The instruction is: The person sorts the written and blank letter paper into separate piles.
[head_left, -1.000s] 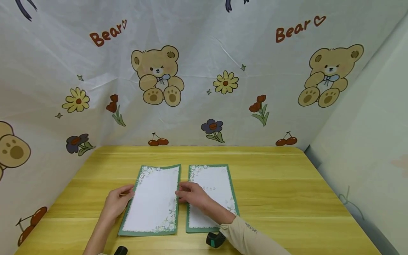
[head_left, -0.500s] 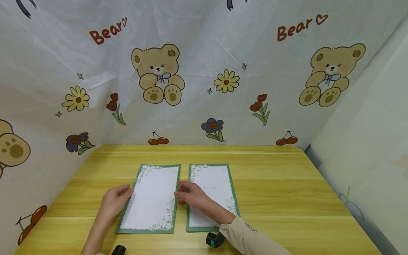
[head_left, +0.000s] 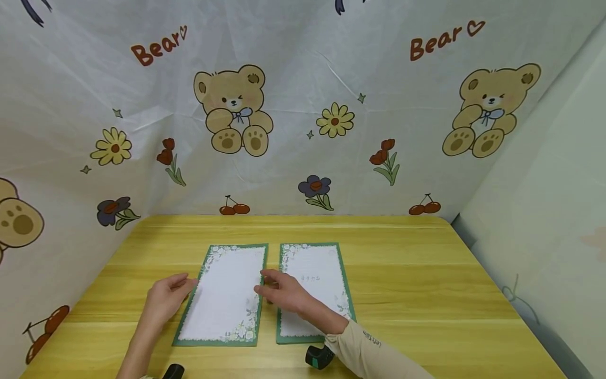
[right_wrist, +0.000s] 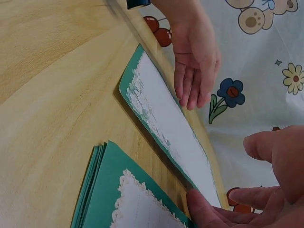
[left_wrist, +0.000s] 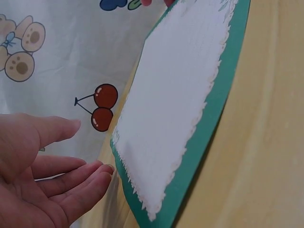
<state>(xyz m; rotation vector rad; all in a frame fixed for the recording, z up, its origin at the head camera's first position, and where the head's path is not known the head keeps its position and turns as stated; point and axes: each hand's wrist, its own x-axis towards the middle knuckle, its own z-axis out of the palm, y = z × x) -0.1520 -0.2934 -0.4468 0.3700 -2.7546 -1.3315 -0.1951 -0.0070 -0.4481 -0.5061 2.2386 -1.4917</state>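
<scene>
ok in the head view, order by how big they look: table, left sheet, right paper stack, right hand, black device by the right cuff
1. Table
2. Left sheet and right paper stack: too alike to rank, the stack being partly covered
3. Right hand
4. Black device

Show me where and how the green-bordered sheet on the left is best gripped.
Probably at its long left edge, coming from the left with the left hand, thumb above and fingertips beneath. The sheet is thin and nearly flat, so its edges suit a pinch; its right edge leaves only a narrow gap beside the stack.
</scene>
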